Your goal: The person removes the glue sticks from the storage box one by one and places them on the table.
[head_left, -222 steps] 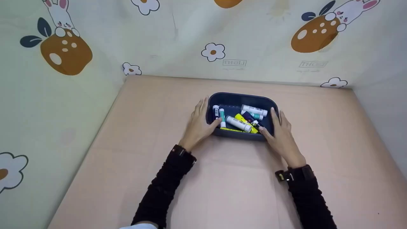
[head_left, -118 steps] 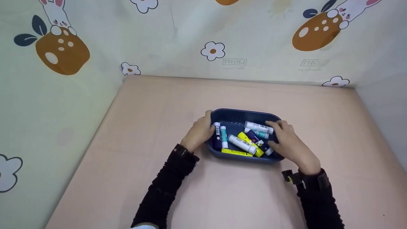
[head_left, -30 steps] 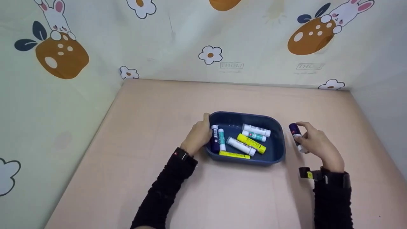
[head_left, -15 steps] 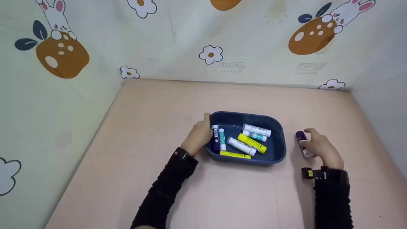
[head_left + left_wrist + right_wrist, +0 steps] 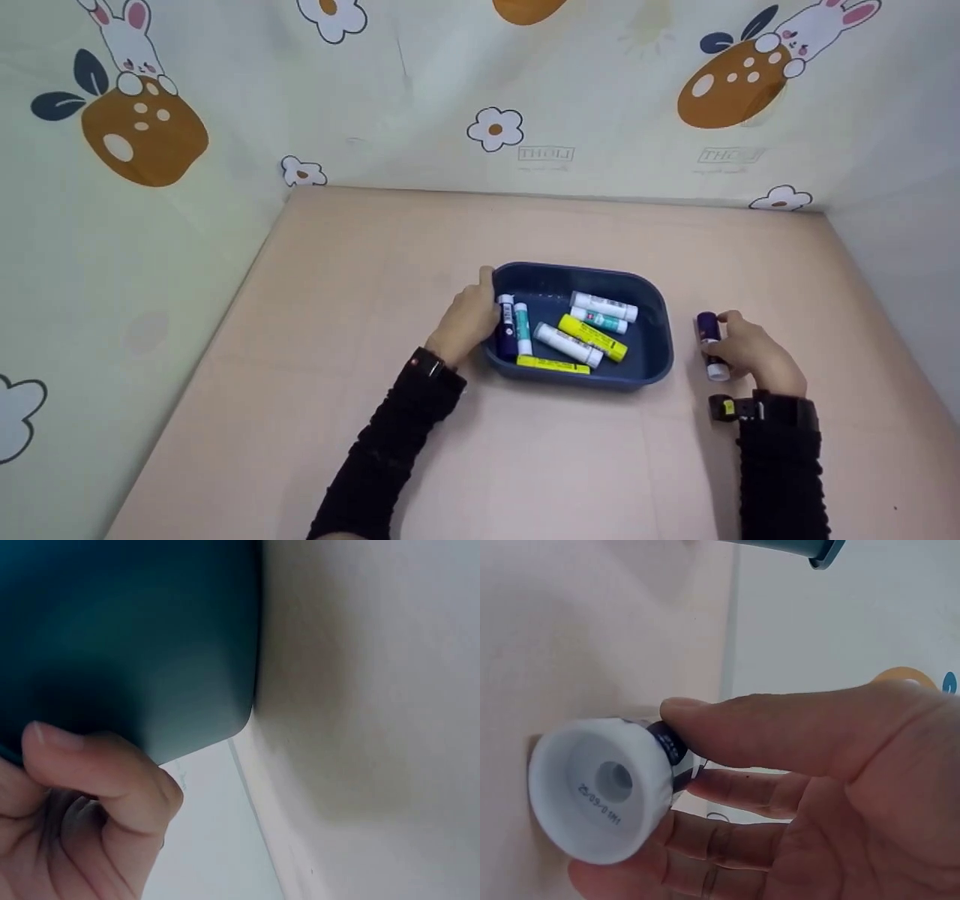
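Note:
A dark blue plastic bin [image 5: 651, 352] stands on the table with several glue sticks inside. My left hand [image 5: 466, 319] grips the bin's left end; in the left wrist view the curled finger of that hand [image 5: 112, 795] lies against the bin's outer wall [image 5: 150, 637]. To the right of the bin, my right hand [image 5: 757, 352] pinches a dark purple glue stick [image 5: 707, 328] lying on its side at the table surface. The right wrist view shows the white knob end of this glue stick [image 5: 592, 787] between thumb and fingers.
In the bin lie yellow glue sticks [image 5: 592, 337], white ones [image 5: 568, 345], teal-and-white ones [image 5: 523, 328] and another dark purple one [image 5: 507, 330]. The pinkish table [image 5: 555, 450] meets patterned wall sheets [image 5: 390, 97] at the back and sides.
The bin has been drawn nearer. My right hand has let go of the bin's right end, lifted the purple glue stick out and lowered it to the table. My left hand keeps its grip.

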The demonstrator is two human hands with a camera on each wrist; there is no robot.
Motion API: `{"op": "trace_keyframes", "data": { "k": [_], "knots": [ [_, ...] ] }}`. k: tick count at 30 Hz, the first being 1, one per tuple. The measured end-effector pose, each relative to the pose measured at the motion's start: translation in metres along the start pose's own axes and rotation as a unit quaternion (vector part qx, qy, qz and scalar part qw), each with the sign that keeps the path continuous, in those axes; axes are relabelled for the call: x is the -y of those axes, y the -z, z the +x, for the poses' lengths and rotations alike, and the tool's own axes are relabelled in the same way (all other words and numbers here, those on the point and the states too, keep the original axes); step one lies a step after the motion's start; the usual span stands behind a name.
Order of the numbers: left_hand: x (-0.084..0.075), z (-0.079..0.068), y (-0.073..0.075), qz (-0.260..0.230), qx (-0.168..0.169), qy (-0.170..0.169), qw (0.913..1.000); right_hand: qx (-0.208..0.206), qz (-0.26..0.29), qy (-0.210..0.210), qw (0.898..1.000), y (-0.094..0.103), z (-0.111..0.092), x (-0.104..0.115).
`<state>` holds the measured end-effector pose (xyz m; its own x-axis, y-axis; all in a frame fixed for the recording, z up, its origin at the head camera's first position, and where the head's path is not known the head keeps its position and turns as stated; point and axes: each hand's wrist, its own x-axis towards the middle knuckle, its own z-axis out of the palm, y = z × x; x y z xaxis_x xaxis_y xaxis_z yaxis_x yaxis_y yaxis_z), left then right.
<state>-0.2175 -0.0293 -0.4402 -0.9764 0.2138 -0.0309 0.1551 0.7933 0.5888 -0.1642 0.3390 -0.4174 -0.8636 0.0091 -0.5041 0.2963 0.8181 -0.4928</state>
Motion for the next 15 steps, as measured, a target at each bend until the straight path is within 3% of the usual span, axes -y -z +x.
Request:
{"op": "trace_keyframes", "data": {
  "k": [6, 11, 15],
  "knots": [
    [0.002, 0.000, 0.000, 0.002, -0.006, -0.007, 1.0000, -0.015, -0.020, 0.000, 1.000, 0.001, -0.001, 0.005],
    [0.001, 0.000, -0.001, -0.002, -0.005, -0.001, 1.0000, -0.086, -0.070, 0.032, 0.993, 0.005, -0.011, 0.017],
    [0.000, 0.000, -0.001, 0.009, 0.000, -0.001, 1.0000, -0.148, -0.073, 0.070, 0.984, 0.001, -0.020, 0.035]
  ]
}}
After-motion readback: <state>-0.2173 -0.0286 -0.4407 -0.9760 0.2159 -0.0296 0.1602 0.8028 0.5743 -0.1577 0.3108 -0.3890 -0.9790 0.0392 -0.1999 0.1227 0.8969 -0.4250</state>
